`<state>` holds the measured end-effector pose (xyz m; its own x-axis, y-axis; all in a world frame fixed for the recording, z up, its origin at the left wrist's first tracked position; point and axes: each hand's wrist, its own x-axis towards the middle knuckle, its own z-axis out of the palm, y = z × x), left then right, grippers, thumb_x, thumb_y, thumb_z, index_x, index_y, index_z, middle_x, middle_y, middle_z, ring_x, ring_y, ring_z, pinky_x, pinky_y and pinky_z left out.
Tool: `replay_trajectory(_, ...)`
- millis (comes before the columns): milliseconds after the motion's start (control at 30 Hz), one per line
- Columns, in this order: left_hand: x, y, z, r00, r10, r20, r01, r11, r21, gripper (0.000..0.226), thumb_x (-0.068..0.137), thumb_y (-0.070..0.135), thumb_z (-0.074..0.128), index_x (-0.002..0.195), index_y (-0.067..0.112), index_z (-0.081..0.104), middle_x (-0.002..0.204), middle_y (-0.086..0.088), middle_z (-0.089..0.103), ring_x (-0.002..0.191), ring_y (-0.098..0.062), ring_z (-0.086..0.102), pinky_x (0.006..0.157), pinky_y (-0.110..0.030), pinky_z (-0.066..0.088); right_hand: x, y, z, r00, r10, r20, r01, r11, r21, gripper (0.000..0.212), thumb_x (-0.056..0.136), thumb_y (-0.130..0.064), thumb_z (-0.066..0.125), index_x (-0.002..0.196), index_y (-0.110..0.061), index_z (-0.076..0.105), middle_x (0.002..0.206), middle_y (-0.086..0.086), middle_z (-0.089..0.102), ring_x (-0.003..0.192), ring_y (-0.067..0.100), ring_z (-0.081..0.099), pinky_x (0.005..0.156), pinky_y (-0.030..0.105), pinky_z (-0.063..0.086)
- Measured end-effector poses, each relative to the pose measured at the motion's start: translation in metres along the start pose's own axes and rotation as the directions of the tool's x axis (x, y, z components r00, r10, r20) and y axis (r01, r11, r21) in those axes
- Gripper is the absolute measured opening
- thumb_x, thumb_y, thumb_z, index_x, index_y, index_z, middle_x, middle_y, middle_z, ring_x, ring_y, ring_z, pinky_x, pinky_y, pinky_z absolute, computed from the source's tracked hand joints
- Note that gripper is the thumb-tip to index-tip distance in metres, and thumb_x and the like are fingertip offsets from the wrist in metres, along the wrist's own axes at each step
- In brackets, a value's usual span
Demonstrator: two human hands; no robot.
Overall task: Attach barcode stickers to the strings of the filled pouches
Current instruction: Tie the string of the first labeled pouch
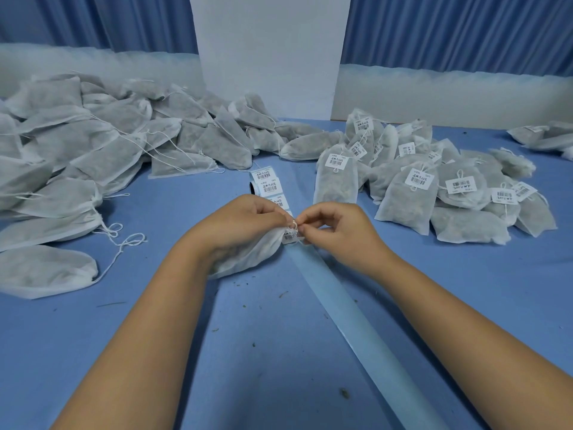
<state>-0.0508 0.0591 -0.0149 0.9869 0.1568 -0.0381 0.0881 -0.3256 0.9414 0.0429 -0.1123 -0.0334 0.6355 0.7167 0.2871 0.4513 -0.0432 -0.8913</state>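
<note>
The left hand [245,221] gripped the pouch [248,259] by its neck, its body lying beneath that wrist. The right hand [335,231] pinched the barcode sticker [290,236] just beside the left fingertips

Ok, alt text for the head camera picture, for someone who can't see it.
The left hand grips a pouch by its neck while the right hand pinches a barcode sticker at its string. On a blue table, unlabelled pouches lie heaped left, labelled ones right, a sticker roll between.
</note>
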Motion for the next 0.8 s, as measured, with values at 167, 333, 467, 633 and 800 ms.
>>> replay_trajectory(167,0.0012,-0.0012,-0.0009,1.000,-0.015,-0.002,0.015,0.999,0.034,0.027,0.077,0.040,0.067,0.092,0.021,0.079,0.104,0.003,0.076,0.111,-0.011,0.066,0.111,-0.042,0.041,-0.0004,0.0012,-0.0012,1.000,0.012,0.011,-0.012,0.998,0.065,0.010,0.086,-0.006,0.072,0.083,-0.015,0.076,0.076,-0.001,0.074,0.071,0.013,0.068,0.073,0.024,0.054)
replay_trajectory(333,0.0019,-0.0025,-0.0016,0.999,-0.032,-0.034,0.033,0.998,0.052,0.032,0.072,0.046,0.068,0.091,0.022,0.079,0.104,-0.002,0.076,0.110,-0.016,0.066,0.109,-0.046,0.043,0.0025,0.0040,0.0001,0.999,0.053,-0.007,-0.052,0.989,0.140,0.003,0.082,-0.006,0.076,0.085,-0.007,0.076,0.074,0.001,0.074,0.067,0.011,0.067,0.070,0.021,0.053)
replay_trajectory(467,0.0003,0.0001,-0.0027,1.000,0.008,-0.007,-0.008,0.997,0.075,0.036,0.064,0.053,0.078,0.086,0.024,0.077,0.097,0.005,0.076,0.103,-0.014,0.068,0.105,-0.041,0.046,0.0035,0.0035,-0.0014,0.991,0.128,0.043,-0.135,0.956,0.262,0.006,0.085,-0.001,0.071,0.084,-0.005,0.075,0.076,0.006,0.074,0.071,0.012,0.069,0.071,0.019,0.055)
replay_trajectory(633,0.0007,-0.0006,0.0000,0.999,0.044,-0.030,-0.041,0.995,0.087,0.027,0.063,0.035,0.088,0.081,0.023,0.072,0.092,-0.003,0.072,0.083,-0.010,0.064,0.085,-0.033,0.050,0.0036,0.0015,-0.0011,0.985,0.159,0.069,-0.173,0.936,0.306,0.005,0.087,-0.003,0.068,0.087,-0.003,0.073,0.075,0.005,0.074,0.073,0.013,0.071,0.071,0.018,0.056)
replay_trajectory(800,0.0030,-0.0033,0.0007,0.997,0.064,-0.052,-0.061,0.996,0.065,0.019,0.071,0.021,0.089,0.077,0.022,0.071,0.081,0.005,0.072,0.077,-0.005,0.063,0.075,-0.020,0.048,0.0024,0.0005,-0.0004,0.982,0.174,0.072,-0.188,0.931,0.313,0.010,0.090,0.000,0.064,0.096,0.006,0.069,0.077,0.008,0.074,0.074,0.013,0.072,0.071,0.018,0.056)
